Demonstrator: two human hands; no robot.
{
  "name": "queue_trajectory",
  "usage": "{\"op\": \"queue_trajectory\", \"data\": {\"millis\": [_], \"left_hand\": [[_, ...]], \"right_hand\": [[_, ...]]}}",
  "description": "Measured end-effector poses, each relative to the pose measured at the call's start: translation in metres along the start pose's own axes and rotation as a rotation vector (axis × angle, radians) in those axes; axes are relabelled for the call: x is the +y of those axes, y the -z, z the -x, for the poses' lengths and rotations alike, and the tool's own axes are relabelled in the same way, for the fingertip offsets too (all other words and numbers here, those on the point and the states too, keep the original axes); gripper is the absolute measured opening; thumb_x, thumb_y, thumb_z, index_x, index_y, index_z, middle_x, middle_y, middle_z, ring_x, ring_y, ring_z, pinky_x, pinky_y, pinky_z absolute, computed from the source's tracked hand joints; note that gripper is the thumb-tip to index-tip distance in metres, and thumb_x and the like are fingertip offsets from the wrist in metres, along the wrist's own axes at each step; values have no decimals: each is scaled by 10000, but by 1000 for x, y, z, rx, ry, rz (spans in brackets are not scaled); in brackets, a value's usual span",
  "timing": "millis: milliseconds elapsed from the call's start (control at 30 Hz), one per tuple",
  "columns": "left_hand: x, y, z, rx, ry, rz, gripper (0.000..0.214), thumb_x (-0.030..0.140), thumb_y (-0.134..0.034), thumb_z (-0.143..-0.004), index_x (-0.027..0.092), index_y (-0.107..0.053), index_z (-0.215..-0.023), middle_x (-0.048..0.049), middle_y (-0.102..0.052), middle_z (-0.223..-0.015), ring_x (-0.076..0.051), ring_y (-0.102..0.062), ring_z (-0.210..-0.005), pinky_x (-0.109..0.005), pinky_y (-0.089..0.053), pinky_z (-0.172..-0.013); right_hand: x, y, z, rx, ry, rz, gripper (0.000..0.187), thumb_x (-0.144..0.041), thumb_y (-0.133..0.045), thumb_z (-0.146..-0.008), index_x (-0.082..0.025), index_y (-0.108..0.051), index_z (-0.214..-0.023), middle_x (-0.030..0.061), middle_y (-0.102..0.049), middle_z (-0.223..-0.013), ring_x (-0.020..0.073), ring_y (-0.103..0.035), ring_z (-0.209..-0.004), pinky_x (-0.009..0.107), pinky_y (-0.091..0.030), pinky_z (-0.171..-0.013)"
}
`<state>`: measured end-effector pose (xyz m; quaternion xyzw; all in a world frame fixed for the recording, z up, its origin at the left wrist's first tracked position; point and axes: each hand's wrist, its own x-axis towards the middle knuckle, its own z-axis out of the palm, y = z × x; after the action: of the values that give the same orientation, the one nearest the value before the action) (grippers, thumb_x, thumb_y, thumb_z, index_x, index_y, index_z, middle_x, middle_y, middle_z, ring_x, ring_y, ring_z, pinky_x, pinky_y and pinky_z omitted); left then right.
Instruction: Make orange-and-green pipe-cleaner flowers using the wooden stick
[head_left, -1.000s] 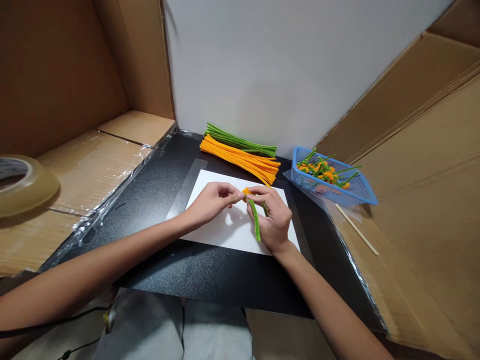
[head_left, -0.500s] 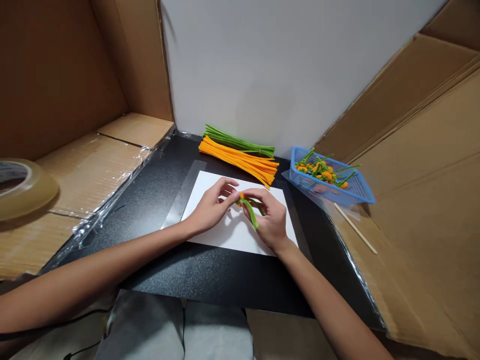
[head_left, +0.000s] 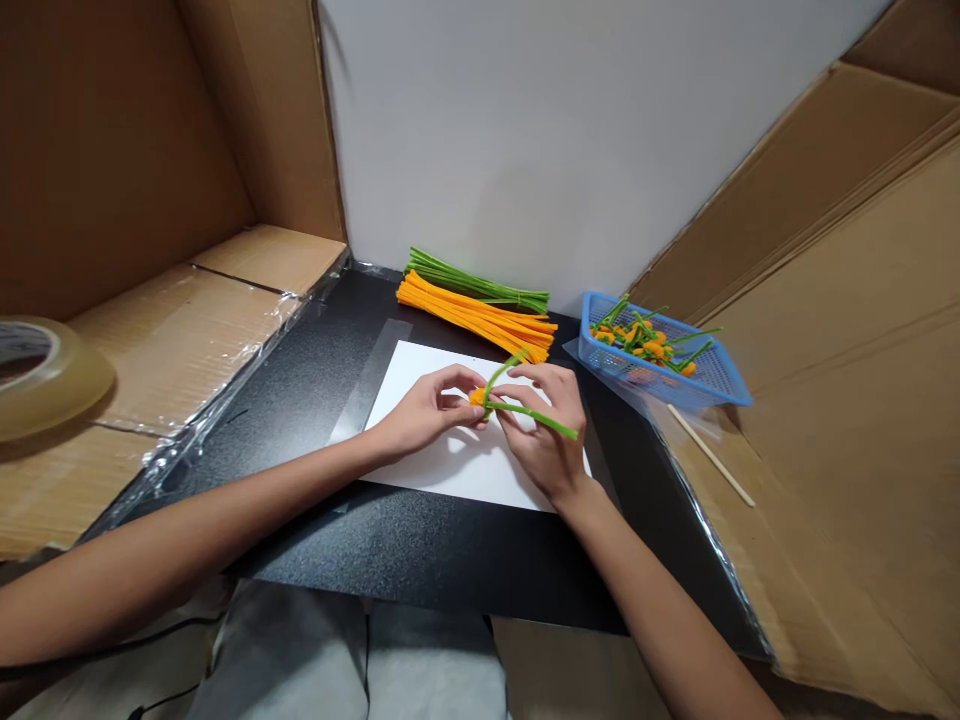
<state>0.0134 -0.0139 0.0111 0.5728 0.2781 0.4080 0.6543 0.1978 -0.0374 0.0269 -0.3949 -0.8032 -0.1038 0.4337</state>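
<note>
A green pipe cleaner [head_left: 534,410] bends around an orange pipe-cleaner piece [head_left: 477,397], held just above a white paper sheet [head_left: 442,470]. At far left, a clear tape roll [head_left: 45,380], cut off by the frame edge, sits on cardboard [head_left: 172,350]. The left hand [head_left: 431,410] has a closed grip on the orange piece, hiding most of it. The right hand [head_left: 544,430] grips the green stem, covering part of it. Behind them, on the black tabletop [head_left: 420,545], lie bundled orange pipe cleaners [head_left: 480,322] and green pipe cleaners [head_left: 476,282]. Further right, a blue plastic basket [head_left: 622,368] holds tangled orange-and-green twists, hard to tell apart, near a wooden stick [head_left: 709,455]. Open tabletop lies before the paper.
</note>
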Motion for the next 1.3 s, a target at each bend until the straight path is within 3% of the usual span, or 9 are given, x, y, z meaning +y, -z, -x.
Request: {"op": "queue_trajectory", "data": {"millis": [100,200,367,567,833,933,1067,1300], "left_hand": [[0,1,-1,-30,17,11,282,231,-754,-768,159,-583,-979,-25,-645,-947,-149,-677,-771,-328,-564,-787],[0,3,-1,-42,33,7,268,225,-752,-763,154,-597,-969,-26,-649,-908,-151,-671,-766,-317,-562,-761],[0,5,-2,-62,59,7,245,228,-747,-763,145,-616,-952,-21,-653,-860,-138,-666,-722,-296,-550,-743],[-2,7,-3,-60,61,12,256,233,-755,-763,140,-599,-944,-25,-643,-899,-132,-666,-725,-292,-554,-737],[-6,2,-1,42,-49,-14,287,256,-763,-764,153,-553,-930,-9,-621,-914,-131,-681,-745,-285,-559,-743],[-6,-1,-1,142,-57,-27,301,258,-765,-752,156,-542,-926,-4,-620,-933,-122,-687,-729,-262,-553,-717],[-7,-1,0,232,-43,-68,329,267,-786,-716,156,-531,-891,-1,-629,-911,-108,-673,-692,-251,-552,-688],[-11,-1,2,263,-67,-121,366,351,-785,-730,174,-540,-936,-18,-659,-892,-139,-674,-723,-273,-584,-653]], "right_hand": [[1,3,-2,-98,101,50,189,-136,-621,-877,-201,-663,-1050,106,-691,-1117,277,-571,-1127,430,-468,-938],[4,7,-2,-69,150,116,258,-194,-626,-888,-218,-638,-1145,128,-647,-1206,289,-548,-1154,449,-457,-958],[8,12,-1,-75,216,169,187,-223,-654,-879,-298,-703,-1042,72,-624,-1298,294,-516,-1187,449,-421,-966],[8,9,-2,-126,97,83,76,-178,-670,-862,-222,-690,-921,23,-742,-853,233,-625,-917,373,-416,-806],[-7,-8,7,31,-155,-30,95,-145,-664,-830,-184,-693,-747,4,-695,-639,139,-576,-534,281,-444,-574],[-13,-12,7,31,-250,-166,97,-138,-639,-846,-188,-713,-808,17,-726,-716,140,-612,-574,264,-476,-561],[-16,-16,8,-6,-296,-315,149,-122,-597,-862,-202,-721,-883,47,-741,-863,175,-674,-760,300,-540,-679],[-14,-18,10,-43,-280,-312,238,-107,-594,-861,-221,-729,-1021,68,-697,-957,206,-658,-906,371,-554,-822]]}}
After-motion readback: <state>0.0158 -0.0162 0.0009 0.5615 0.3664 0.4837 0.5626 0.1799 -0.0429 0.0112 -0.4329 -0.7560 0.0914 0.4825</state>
